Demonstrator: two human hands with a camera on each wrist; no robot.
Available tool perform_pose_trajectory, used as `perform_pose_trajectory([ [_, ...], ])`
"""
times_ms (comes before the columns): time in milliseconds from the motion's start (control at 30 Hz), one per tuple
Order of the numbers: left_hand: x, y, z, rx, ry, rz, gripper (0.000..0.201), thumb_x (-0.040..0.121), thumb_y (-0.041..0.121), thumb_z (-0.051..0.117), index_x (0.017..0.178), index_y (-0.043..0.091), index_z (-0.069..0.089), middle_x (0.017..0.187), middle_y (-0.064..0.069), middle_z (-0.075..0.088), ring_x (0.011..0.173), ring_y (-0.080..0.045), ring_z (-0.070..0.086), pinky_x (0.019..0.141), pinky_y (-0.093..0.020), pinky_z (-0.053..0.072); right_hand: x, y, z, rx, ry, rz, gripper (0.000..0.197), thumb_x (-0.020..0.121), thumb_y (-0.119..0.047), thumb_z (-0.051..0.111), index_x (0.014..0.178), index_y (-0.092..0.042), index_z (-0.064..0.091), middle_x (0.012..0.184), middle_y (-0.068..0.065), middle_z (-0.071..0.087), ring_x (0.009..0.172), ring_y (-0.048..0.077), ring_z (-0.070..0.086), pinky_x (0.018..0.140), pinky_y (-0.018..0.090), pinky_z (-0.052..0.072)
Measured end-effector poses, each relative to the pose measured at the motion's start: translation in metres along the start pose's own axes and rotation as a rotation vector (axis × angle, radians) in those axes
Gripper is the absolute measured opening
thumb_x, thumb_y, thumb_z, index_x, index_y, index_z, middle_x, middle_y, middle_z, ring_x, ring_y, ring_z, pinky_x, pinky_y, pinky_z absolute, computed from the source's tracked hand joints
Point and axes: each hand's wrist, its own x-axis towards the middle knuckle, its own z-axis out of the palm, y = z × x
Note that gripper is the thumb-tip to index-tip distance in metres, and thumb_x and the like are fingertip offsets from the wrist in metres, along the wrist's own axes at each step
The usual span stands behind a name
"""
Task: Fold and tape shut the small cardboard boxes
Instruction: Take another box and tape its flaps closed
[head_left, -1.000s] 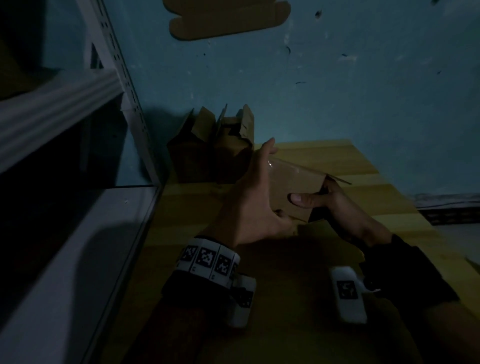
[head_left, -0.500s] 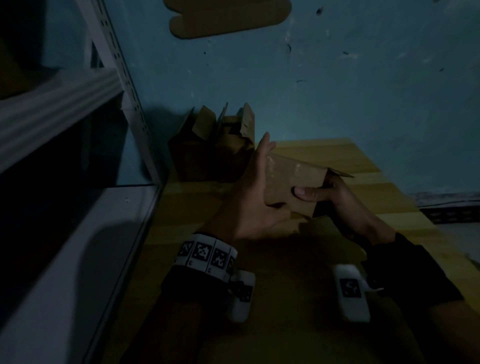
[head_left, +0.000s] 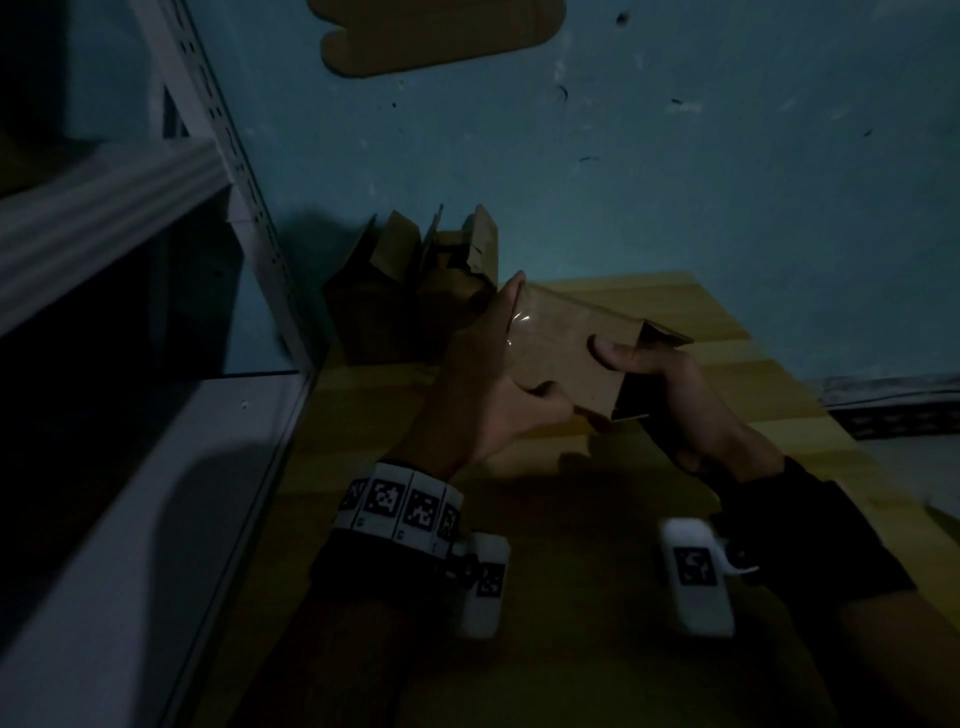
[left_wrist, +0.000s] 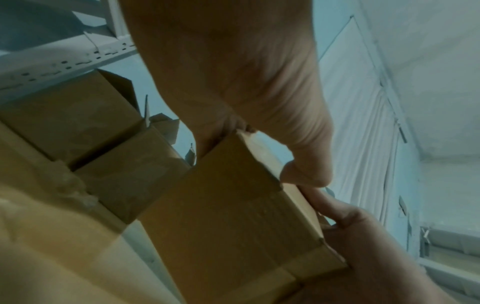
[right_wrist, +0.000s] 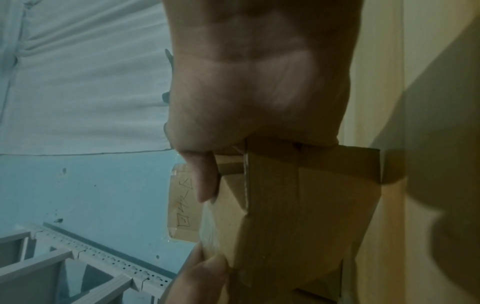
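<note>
A small brown cardboard box (head_left: 566, 358) is held in the air above the yellow wooden table (head_left: 737, 364), tilted, with clear tape glinting near its left end. My left hand (head_left: 493, 374) grips the left end, fingers flat along the far side, thumb under the near corner. My right hand (head_left: 670, 384) holds the right end, thumb pressed on the near face, the other fingers hidden behind. The right end looks open and dark with a flap (head_left: 667, 332) sticking out. The same box (left_wrist: 233, 216) fills the left wrist view, and the box (right_wrist: 293, 205) appears in the right wrist view.
Two open cardboard boxes (head_left: 415, 291) with raised flaps stand at the table's back left corner against the blue wall. A white metal shelf rack (head_left: 130, 364) runs along the left. A flat cardboard piece (head_left: 441, 36) is stuck to the wall above.
Both hands have lifted the box slightly and turned it, so its right end with the flap now shows more. The left fingers have slid along the taped end.
</note>
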Motion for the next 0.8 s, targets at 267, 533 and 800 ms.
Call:
perform_pose_trajectory([
  [267,0.003,0.006,0.002,0.042,-0.021,-0.082,0.109,0.074,0.009,0.082,0.158,0.016,0.013,0.147,-0.008,0.046,0.128,-0.017,0.051,0.099,-0.026,0.051,-0.001,0.001,0.004,-0.002,0.056,0.004,0.05,0.095,-0.045,0.058,0.121,-0.002,0.064,0.095,0.008,0.069,0.085,0.026,0.064,0.068,0.034,0.046],
  [533,0.004,0.005,0.0,0.094,-0.059,-0.099,0.109,0.077,0.011,0.079,0.158,0.018,0.008,0.156,-0.003,0.033,0.139,-0.015,0.037,0.102,-0.019,0.038,-0.003,0.0,0.008,-0.04,0.061,0.027,0.057,0.096,-0.048,0.06,0.124,0.001,0.062,0.1,0.012,0.07,0.088,0.029,0.064,0.074,0.036,0.044],
  [800,0.0,-0.004,-0.003,0.111,-0.067,-0.007,0.108,0.08,0.021,0.08,0.158,0.013,0.006,0.153,-0.007,0.035,0.126,-0.003,0.04,0.095,-0.006,0.042,-0.004,-0.004,0.008,-0.045,0.089,0.005,0.049,0.095,-0.047,0.058,0.117,-0.003,0.065,0.093,0.008,0.07,0.083,0.026,0.065,0.069,0.035,0.046],
])
